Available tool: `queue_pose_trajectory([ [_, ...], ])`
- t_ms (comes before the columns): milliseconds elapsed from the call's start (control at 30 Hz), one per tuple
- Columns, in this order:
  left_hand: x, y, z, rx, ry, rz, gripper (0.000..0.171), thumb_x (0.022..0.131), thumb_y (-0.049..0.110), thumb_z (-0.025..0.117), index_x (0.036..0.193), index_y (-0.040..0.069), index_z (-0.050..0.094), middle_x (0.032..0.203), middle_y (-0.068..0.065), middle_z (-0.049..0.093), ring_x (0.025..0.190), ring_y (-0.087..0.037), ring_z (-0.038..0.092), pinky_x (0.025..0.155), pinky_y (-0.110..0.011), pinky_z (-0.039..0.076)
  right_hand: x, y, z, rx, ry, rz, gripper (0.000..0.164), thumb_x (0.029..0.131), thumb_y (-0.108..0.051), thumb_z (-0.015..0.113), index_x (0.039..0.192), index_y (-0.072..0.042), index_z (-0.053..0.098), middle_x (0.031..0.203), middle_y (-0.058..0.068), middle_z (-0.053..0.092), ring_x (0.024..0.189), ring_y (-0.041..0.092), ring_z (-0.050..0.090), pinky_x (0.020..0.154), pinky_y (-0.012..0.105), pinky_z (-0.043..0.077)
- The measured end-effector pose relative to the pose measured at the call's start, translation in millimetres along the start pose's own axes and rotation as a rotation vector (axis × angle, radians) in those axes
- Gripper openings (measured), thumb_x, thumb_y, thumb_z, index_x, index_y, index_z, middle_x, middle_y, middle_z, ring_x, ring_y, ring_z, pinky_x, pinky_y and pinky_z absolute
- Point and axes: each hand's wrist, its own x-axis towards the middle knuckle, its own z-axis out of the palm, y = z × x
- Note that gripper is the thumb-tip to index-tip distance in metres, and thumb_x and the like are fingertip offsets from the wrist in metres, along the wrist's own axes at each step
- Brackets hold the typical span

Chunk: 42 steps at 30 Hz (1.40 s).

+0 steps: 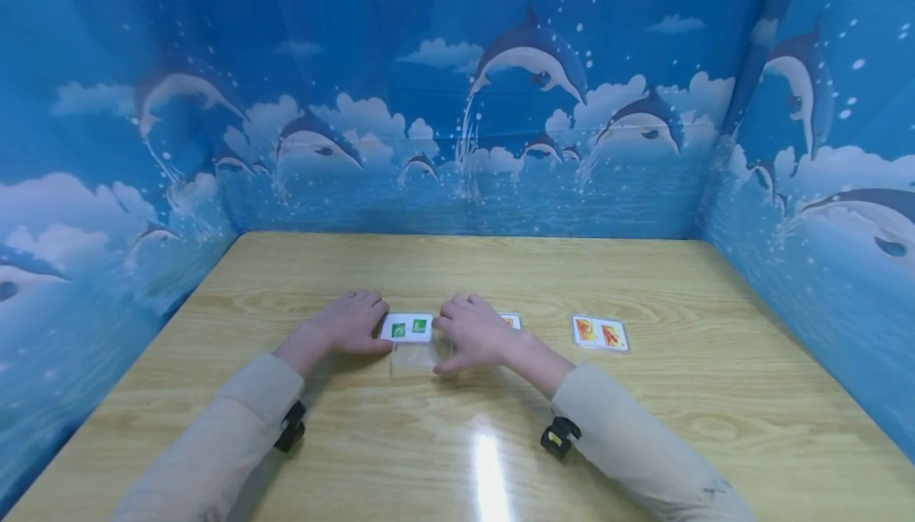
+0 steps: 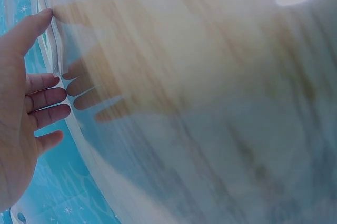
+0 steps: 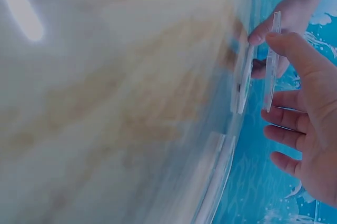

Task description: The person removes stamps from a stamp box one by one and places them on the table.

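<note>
A flat card case (image 1: pixel 407 328) with two green pictures on white lies near the middle of the table. At its left end my left hand (image 1: pixel 357 323) holds it between thumb and fingers; the left wrist view shows the thumb (image 2: pixel 39 24) and fingertips at its edges. My right hand (image 1: pixel 473 334) grips a thin clear plastic cover (image 3: pixel 271 63) by opposite edges. Seen from the right wrist, this cover is raised and apart from the green case. From the head, it appears just in front of that case.
Another card case (image 1: pixel 511 321) is partly hidden behind my right hand. Farther right lies a case (image 1: pixel 600 334) with orange-red pictures. The wood-grain table (image 1: pixel 343 458) reflects a bright light, and blue dolphin curtains (image 1: pixel 400 109) stand along its back and sides.
</note>
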Motion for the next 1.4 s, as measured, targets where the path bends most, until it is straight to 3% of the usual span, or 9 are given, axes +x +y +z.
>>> queue_pose_trajectory([
  [500, -0.9, -2.6, 1.1, 0.006, 0.028, 0.038, 0.063, 0.082, 0.054, 0.058, 0.115, 0.001, 0.054, 0.103, -0.011, 0.053, 0.095, -0.025, 0.05, 0.09, -0.046, 0.04, -7.1, -9.9, 3.4, -0.006, 0.001, -0.043, 0.072, 0.077, -0.065, 0.057, 0.125, -0.012, 0.056, 0.119, 0.003, 0.054, 0.111, 0.018, 0.045, 0.091, 0.036, 0.036],
  [967, 1.1, 0.4, 0.5, -0.017, -0.03, -0.036, 0.069, 0.082, 0.06, 0.055, 0.121, 0.002, 0.052, 0.113, -0.013, 0.052, 0.105, -0.026, 0.05, 0.097, -0.047, 0.036, -9.6, -16.9, 6.2, 0.008, -0.034, -0.053, 0.071, 0.077, -0.064, 0.059, 0.125, -0.012, 0.056, 0.115, 0.002, 0.054, 0.104, 0.015, 0.046, 0.087, 0.033, 0.038],
  [1400, 0.6, 0.1, -2.8, -0.008, -0.025, -0.012, 0.068, 0.083, 0.06, 0.054, 0.118, 0.002, 0.053, 0.11, -0.013, 0.053, 0.102, -0.027, 0.05, 0.095, -0.047, 0.037, -6.1, -21.5, 3.9, 0.027, -0.106, -0.038, 0.071, 0.078, -0.063, 0.058, 0.127, -0.012, 0.054, 0.124, 0.005, 0.052, 0.113, 0.018, 0.045, 0.093, 0.036, 0.036],
])
